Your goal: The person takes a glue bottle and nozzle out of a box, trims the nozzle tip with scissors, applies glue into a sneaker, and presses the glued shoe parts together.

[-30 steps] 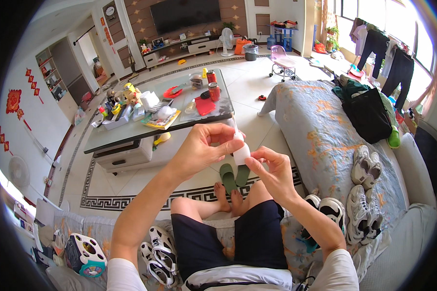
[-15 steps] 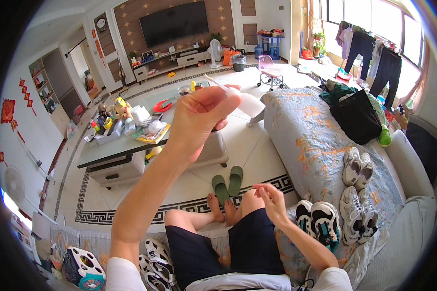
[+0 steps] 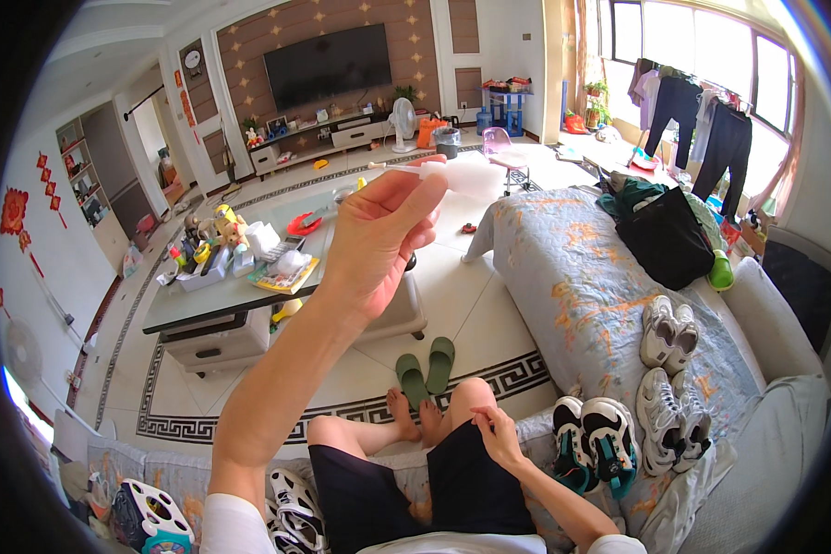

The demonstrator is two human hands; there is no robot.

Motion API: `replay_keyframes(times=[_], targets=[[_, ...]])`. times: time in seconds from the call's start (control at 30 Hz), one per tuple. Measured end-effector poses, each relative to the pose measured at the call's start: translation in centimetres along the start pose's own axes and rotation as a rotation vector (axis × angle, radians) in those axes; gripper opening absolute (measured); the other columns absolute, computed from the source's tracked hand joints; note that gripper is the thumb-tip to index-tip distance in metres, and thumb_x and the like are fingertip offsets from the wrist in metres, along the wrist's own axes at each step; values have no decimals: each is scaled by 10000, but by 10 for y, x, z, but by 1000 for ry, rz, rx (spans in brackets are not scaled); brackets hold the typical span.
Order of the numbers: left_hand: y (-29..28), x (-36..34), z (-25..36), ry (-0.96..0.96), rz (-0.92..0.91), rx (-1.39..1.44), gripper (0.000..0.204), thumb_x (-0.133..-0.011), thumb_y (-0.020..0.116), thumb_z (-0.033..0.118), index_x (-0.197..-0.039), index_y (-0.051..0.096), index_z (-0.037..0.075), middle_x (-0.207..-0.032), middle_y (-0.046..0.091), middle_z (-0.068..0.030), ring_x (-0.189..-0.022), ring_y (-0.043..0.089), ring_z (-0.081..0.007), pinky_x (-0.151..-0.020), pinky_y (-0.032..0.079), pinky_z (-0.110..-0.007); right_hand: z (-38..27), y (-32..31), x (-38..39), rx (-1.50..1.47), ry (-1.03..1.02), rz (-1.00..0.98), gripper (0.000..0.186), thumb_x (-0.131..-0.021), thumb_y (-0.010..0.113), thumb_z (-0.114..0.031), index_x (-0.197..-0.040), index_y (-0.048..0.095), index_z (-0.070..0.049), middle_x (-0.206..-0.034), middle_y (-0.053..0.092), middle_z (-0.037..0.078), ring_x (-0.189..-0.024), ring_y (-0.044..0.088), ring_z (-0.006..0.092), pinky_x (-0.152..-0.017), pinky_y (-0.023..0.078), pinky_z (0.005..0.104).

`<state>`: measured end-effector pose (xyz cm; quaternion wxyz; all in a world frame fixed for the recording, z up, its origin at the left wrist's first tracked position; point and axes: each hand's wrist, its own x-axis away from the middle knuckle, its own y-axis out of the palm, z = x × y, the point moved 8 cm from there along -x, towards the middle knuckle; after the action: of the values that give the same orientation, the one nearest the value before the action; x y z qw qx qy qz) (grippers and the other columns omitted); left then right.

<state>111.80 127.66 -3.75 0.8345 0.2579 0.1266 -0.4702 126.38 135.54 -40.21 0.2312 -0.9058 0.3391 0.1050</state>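
Note:
Raised in front of me, my left hand (image 3: 383, 231) is closed in a pinch between thumb and fingers. A thin whitish stick (image 3: 392, 168) with a tan tip pokes out to the left of the grip. From the other side spreads a soft white tuft (image 3: 475, 177), like cotton wool. Where stick and tuft meet is hidden by the fingers. Low over my right thigh, my right hand (image 3: 499, 439) has its fingers curled in, with nothing visible in them.
A glass-topped coffee table (image 3: 180, 314) holds toys, a magazine with a white fluffy clump (image 3: 291, 263), and a red dish (image 3: 305, 223). Green slippers (image 3: 440, 363) lie by my feet. Several sneakers (image 3: 609, 443) and a black bag (image 3: 667, 238) rest on the covered sofa (image 3: 563, 268).
My right hand has dropped from beside the knee to over the thigh. The left hand still pinches the stick and tuft, now tilted flatter. The view has shifted slightly.

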Motion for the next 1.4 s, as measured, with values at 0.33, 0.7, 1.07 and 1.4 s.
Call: replay_keyframes(times=[0.33, 0.7, 1.07, 1.4], targets=[[13, -1, 3, -27, 6, 171, 293, -877, 671, 162, -1140, 619, 44, -803, 580, 14, -658, 428, -49, -515, 319, -176, 8, 3, 10, 31, 2, 5, 134, -898, 534, -47, -979, 626, 8, -799, 634, 111, -767, 623, 233, -704, 479, 311], [91, -13, 85, 437, -79, -467, 279, -864, 685, 187, -1113, 669, 61, -708, 595, 30, -530, 397, -15, -491, 314, -177, -2, 10, 30, 303, -259, 142, 95, -846, 574, -68, -897, 647, -101, -802, 583, 51, -844, 562, 253, -740, 389, 374], [149, -2, 133, 843, -94, -818, 260, -851, 684, 191, -1068, 686, 48, -777, 593, 8, -584, 456, -27, -453, 374, -201, -10, 26, 36, 441, -365, 60, 112, -834, 595, -78, -929, 626, -128, -888, 555, 20, -890, 531, 236, -763, 381, 375], [116, 17, 129, 766, -101, -820, 197, -857, 664, 146, -1037, 674, 66, -841, 632, 6, -684, 488, -38, -566, 427, -195, -10, 24, 37, 418, -378, 79, 124, -809, 602, -58, -913, 637, -115, -894, 566, 54, -898, 534, 275, -763, 392, 393]])
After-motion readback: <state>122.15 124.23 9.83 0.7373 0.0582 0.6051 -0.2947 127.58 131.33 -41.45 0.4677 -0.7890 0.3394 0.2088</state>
